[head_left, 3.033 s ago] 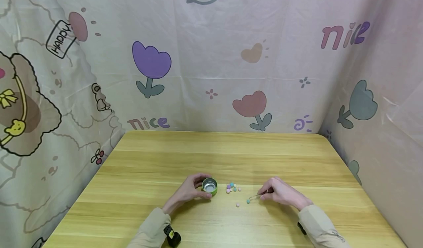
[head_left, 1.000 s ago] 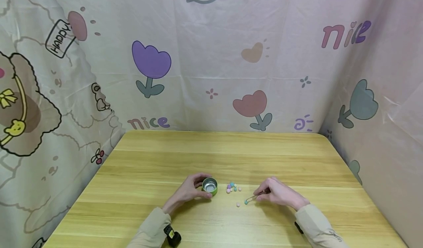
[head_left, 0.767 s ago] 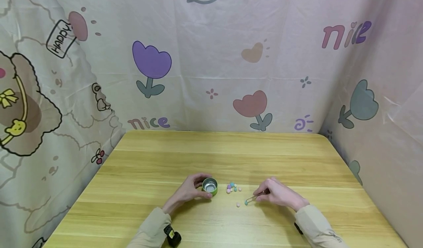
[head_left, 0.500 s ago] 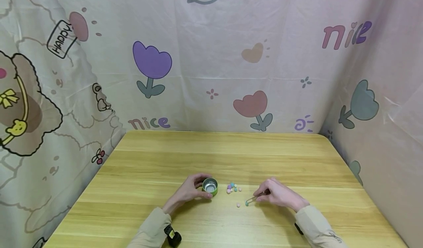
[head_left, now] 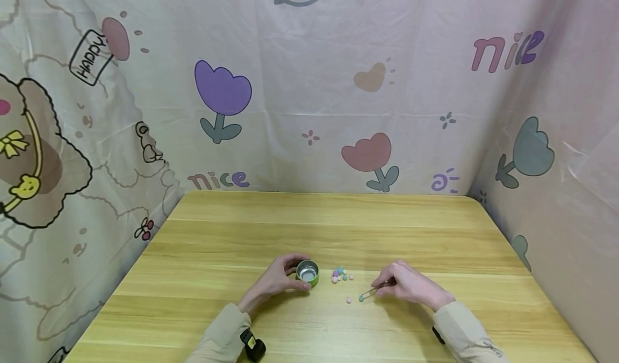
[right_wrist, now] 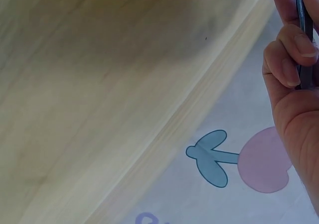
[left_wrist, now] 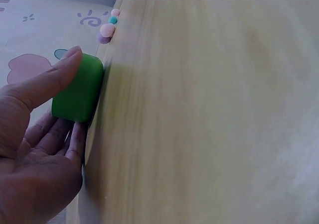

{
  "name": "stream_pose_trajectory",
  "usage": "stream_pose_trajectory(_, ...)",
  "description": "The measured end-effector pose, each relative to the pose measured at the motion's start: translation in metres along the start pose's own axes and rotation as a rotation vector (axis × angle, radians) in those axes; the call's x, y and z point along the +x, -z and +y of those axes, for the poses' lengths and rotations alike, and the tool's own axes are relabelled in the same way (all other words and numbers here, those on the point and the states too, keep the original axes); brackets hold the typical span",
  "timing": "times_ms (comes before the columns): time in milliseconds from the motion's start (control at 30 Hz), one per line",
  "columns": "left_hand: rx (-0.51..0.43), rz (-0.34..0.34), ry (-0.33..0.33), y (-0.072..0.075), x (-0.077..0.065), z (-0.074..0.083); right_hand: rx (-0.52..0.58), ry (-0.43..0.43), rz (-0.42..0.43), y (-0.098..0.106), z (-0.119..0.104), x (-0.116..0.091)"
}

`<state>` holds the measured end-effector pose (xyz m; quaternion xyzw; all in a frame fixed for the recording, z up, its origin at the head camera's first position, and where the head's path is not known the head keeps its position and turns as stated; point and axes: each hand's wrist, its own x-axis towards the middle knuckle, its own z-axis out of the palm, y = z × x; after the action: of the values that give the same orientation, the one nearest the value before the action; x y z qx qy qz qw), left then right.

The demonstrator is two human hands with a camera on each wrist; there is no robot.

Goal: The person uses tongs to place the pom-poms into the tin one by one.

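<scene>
My left hand holds a small round green tin, thumb on the near side and fingers behind. Its top is uncovered and its silvery inside shows. In the left wrist view the tin's green wall stands on the table. My right hand pinches a pair of tweezers, pointing left and down. At their tips is a teal bead, close over the table. A lone pink bead lies just left of it. In the right wrist view the fingers curl round the dark tweezers.
Several pastel beads in purple, blue, pink and cream lie in a cluster right of the tin. The wooden table meets a printed cloth backdrop at its back and sides.
Over three seconds the tweezers and the teal bead have shifted slightly left and nearer the front. My left hand and the tin have stayed in place.
</scene>
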<state>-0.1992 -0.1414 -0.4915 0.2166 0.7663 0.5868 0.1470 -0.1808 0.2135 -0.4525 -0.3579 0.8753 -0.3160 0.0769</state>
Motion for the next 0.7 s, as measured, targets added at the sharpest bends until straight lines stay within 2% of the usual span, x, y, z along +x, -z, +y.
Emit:
stream_pose_trajectory(200,-0.004,0.006,0.004,-0.0006,0.0001,-0.0001,-0.033,0.066,0.02,-0.0022,0.0004,-0.0003)
stream_pose_trajectory(467,0.0,0.008,0.006,-0.0006,-0.0004,-0.0002,-0.031,-0.001,0.0,-0.0043,-0.0015,-0.0006)
stream_pose_trajectory(700,0.0,0.008,0.011,-0.0003,0.0002,-0.0004,-0.016,0.011,0.006,-0.0053,-0.0023,-0.0012)
